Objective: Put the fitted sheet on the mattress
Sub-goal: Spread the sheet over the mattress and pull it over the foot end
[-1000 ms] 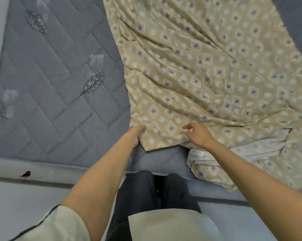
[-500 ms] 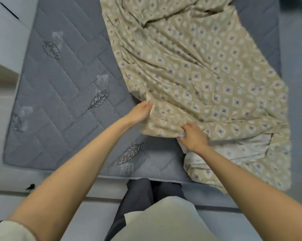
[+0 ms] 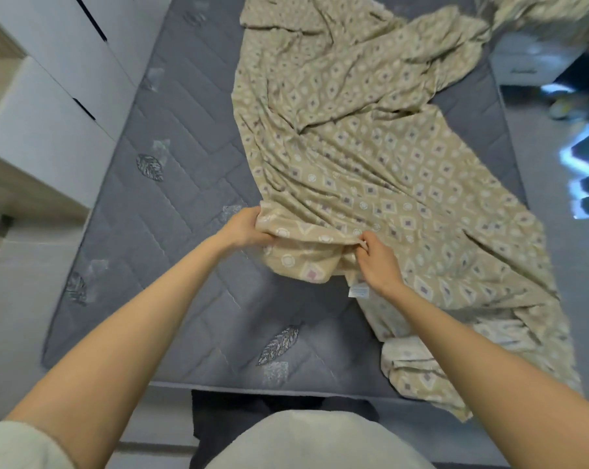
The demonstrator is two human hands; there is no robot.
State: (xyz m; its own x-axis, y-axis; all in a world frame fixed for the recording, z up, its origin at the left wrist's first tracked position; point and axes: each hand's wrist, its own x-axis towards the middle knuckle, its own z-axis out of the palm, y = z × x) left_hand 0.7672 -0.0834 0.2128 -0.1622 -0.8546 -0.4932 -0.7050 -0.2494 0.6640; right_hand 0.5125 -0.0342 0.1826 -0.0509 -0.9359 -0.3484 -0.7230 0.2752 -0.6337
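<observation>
Head view. The fitted sheet [image 3: 371, 147], beige with a diamond print, lies crumpled on the grey quilted mattress [image 3: 171, 231]. It covers the centre and right of the frame, and its lower-right end spills over the mattress's near edge. The left side of the mattress is bare. The left hand [image 3: 244, 228] is at frame centre, its fingers curled round the sheet's near edge, so the grip is closed on cloth. The right hand [image 3: 377, 262] is just to its right, its grip pinching the same edge between thumb and fingers. Compared with 0.5 s ago, the hem between the two hands is now rolled over and bunched, sagging toward the lower frame. A white label [image 3: 358, 291], not seen before, hangs just below the right hand. The view has widened: more bare mattress shows below the hands, the sheet's far end is in frame at the top, and more of the white cabinet [image 3: 49, 106] shows at upper left.
</observation>
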